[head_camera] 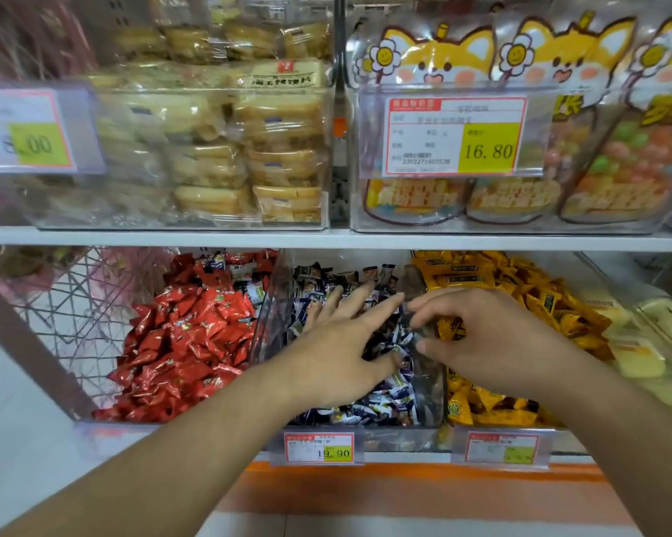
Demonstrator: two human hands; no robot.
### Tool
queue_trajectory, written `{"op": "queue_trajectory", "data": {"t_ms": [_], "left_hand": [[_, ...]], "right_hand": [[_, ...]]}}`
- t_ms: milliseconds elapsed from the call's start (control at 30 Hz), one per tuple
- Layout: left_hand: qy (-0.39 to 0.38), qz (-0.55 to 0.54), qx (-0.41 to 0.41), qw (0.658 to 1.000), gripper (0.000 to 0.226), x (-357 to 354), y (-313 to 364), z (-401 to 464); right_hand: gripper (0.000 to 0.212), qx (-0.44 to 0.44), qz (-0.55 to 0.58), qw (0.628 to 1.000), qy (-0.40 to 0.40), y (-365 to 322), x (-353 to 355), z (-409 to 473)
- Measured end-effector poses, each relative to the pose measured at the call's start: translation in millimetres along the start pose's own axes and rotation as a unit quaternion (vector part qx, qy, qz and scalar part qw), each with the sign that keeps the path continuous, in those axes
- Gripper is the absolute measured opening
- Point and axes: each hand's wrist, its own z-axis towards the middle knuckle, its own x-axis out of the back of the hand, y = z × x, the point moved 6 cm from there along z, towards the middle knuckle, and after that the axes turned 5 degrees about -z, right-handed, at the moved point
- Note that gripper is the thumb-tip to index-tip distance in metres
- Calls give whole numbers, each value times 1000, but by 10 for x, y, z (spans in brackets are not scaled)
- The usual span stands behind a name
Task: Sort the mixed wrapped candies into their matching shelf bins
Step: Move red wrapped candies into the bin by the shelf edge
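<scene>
Three clear bins stand side by side on the lower shelf. Red wrapped candies (179,343) fill the left bin, with a few dark blue ones mixed in at its back. Dark blue and white candies (384,397) fill the middle bin, and yellow candies (520,288) the right one. My left hand (338,343) lies over the blue candies with fingers spread and straight. My right hand (493,335) hovers at the clear divider (427,381) between the middle and right bins, fingers curled around a yellow candy (448,329).
The upper shelf holds a clear bin of wrapped bread slices (249,149) and fox-print snack bags (520,149) behind a 16.80 price tag. A wire basket (75,315) sits left of the red bin. Price tags hang on the lower shelf edge (318,447).
</scene>
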Motion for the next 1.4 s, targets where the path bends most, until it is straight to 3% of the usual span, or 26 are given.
{"op": "queue_trajectory", "data": {"t_ms": [167,300,433,500,567,733,900,1100,1233,1400], "left_hand": [[133,132,-28,982,73,475,-312,-644],[103,164,36,980,81,563,-676,-942],[88,154,34,983,82,579,-736,-962],[86,140,32,986,79,567,-753,-966],[84,129,36,987,77,566,-766,-971],[89,109,33,989,78,604,-750,-967],[86,103,31,990,78,629,-745,-987],[90,97,29,991,78,661,-730,-1017],[77,96,37,992,77,647,-710,-1020],[69,92,45,992,78,645,-708,-1007]], "right_hand": [[30,10,-75,997,28,-159,51,13],[43,82,-131,985,78,-566,-23,81],[62,132,-54,987,-72,-907,-655,261],[72,136,-85,977,-140,-921,-993,380],[76,132,-111,972,-157,-883,-1170,478],[59,136,-155,976,-77,-827,-1169,634],[48,105,-153,981,-60,-799,-1129,705],[28,-12,-127,989,76,-525,-827,747],[38,-46,-120,989,67,-491,-817,743],[51,31,-93,993,62,-693,-776,698]]}}
